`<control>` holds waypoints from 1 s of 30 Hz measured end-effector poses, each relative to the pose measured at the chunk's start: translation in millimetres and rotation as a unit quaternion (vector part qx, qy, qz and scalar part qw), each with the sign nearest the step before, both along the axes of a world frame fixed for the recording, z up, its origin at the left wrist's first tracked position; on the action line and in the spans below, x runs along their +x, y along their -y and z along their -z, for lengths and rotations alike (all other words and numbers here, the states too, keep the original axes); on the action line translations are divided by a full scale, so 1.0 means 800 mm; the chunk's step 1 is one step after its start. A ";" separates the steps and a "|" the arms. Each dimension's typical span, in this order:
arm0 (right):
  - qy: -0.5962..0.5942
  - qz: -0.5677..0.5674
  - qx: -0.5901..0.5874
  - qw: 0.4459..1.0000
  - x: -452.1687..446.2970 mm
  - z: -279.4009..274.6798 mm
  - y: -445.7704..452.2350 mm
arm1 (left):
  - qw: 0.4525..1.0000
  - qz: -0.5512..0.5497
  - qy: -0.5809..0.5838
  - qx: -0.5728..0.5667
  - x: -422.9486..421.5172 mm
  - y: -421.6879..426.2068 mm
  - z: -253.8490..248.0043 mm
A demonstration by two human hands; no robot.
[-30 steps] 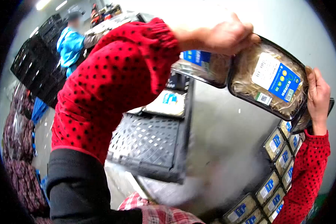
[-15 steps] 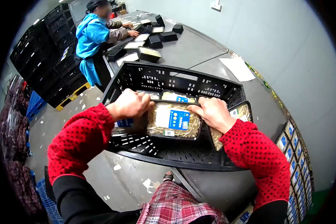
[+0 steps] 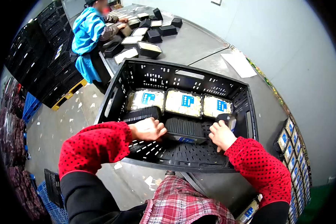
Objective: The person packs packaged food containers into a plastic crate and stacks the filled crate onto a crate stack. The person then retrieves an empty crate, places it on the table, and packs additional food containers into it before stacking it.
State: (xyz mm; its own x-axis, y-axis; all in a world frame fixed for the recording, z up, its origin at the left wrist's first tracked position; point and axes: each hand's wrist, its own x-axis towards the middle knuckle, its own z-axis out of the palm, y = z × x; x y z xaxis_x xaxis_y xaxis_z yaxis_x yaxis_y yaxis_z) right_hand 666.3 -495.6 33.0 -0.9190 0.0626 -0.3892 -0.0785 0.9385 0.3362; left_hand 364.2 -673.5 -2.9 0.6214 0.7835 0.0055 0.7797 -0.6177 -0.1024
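A black plastic crate (image 3: 190, 164) stands before me, with several labelled packs of pale, strand-like food in black trays. Three face-up packs line its far side, among them the middle pack (image 3: 183, 103). In front, another food tray (image 3: 184, 128) rests on its side, ribbed wall up, its blue label towards me. My left hand (image 3: 149, 129), fingers curled, is at this tray's left end, beside a left tray (image 3: 143, 113). My right hand (image 3: 221, 135) is closed at the other end, close to a right tray (image 3: 228, 121). Its fingertips are partly hidden.
A co-worker in a blue smock (image 3: 87, 33) handles trays at the far end of the metal table (image 3: 205, 41). White paper (image 3: 238, 65) lies by the wall. Stacked labelled packs (image 3: 295, 160) stand at right; black crates (image 3: 37, 56) are stacked at left.
The middle front tray has turned from lid-up to its side, lower in the crate. Both hands have moved down with it, and the back row now shows fully.
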 end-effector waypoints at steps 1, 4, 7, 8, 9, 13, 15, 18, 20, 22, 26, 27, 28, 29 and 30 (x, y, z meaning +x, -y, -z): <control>0.029 0.016 0.023 0.999 0.007 -0.005 -0.007 | 0.999 0.035 0.005 -0.004 -0.002 0.000 -0.019; -0.006 -0.041 0.019 0.999 0.026 -0.006 -0.033 | 0.986 -0.167 -0.008 -0.021 -0.015 0.000 -0.025; -0.050 -0.076 0.028 0.995 0.041 0.018 -0.039 | 0.945 -0.306 -0.010 -0.113 -0.014 0.009 -0.009; -0.062 -0.126 0.064 0.988 0.044 0.018 -0.041 | 0.953 -0.287 -0.022 -0.098 -0.007 0.008 -0.010; -0.060 -0.139 0.056 0.987 0.048 0.018 -0.044 | 0.959 -0.267 -0.038 -0.085 0.000 0.011 -0.011; -0.064 -0.044 0.054 0.996 0.058 0.038 -0.045 | 0.967 -0.248 -0.060 0.023 -0.035 0.028 0.084; -0.032 -0.047 0.071 0.996 0.052 0.049 -0.052 | 0.980 -0.178 -0.081 -0.039 -0.056 0.008 0.076; -0.087 -0.014 0.081 0.993 0.045 0.002 -0.037 | 0.979 -0.182 -0.019 -0.094 -0.043 -0.004 0.038; -0.123 0.035 0.106 0.986 0.048 -0.015 -0.023 | 0.973 -0.189 0.107 -0.074 -0.002 -0.003 -0.005; -0.122 0.057 0.101 0.986 0.050 0.002 -0.008 | 0.965 -0.191 0.113 -0.139 0.039 -0.011 -0.029; -0.144 0.094 0.124 0.977 0.044 0.017 -0.008 | 0.988 -0.135 -0.007 0.073 0.071 -0.070 0.051; -0.142 0.122 0.092 0.978 0.047 0.011 -0.004 | 0.989 -0.119 -0.002 0.091 0.067 -0.067 0.057; -0.141 0.134 0.092 0.977 0.053 0.005 0.003 | 0.989 -0.103 0.003 0.110 0.067 -0.065 0.047; -0.144 0.175 0.078 0.971 0.056 -0.001 0.009 | 0.991 -0.118 0.025 0.052 0.071 -0.055 0.014; -0.148 0.214 0.063 0.964 0.057 -0.003 0.010 | 0.992 -0.095 0.031 0.080 0.072 -0.045 0.024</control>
